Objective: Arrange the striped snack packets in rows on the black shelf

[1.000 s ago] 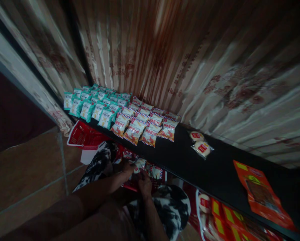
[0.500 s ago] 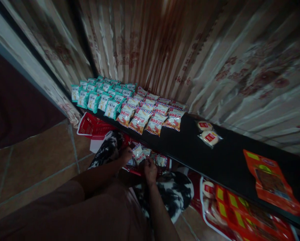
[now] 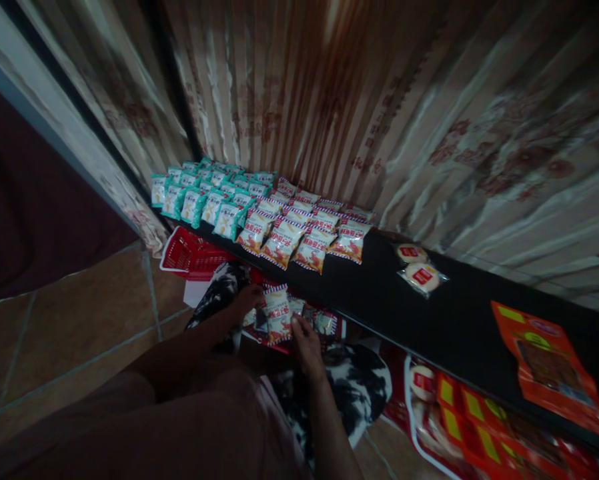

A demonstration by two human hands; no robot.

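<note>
Between my hands, above a red basket (image 3: 340, 329), is a snack bag (image 3: 278, 313) with a striped top edge and red lettering. My left hand (image 3: 249, 300) closes on its upper left edge. My right hand (image 3: 307, 340) pinches its right side low down. Under it, more packets lie in the basket, partly hidden by the bag and my hands. On the black shelf in front of me, matching striped snack bags (image 3: 282, 241) stand in rows. To their left are rows of teal-and-white snack bags (image 3: 228, 219).
Two round wrapped cakes (image 3: 423, 277) and a large orange food pouch (image 3: 549, 363) lie on the black shelf (image 3: 369, 300). A red basket (image 3: 192, 252) stands below at left; another basket (image 3: 410, 413) at right holds orange pouches. Pleated curtains (image 3: 329, 100) hang behind.
The striped snack bag has come up out of the basket and now faces me more upright. Both hands have shifted slightly with it. The view has moved a little.
</note>
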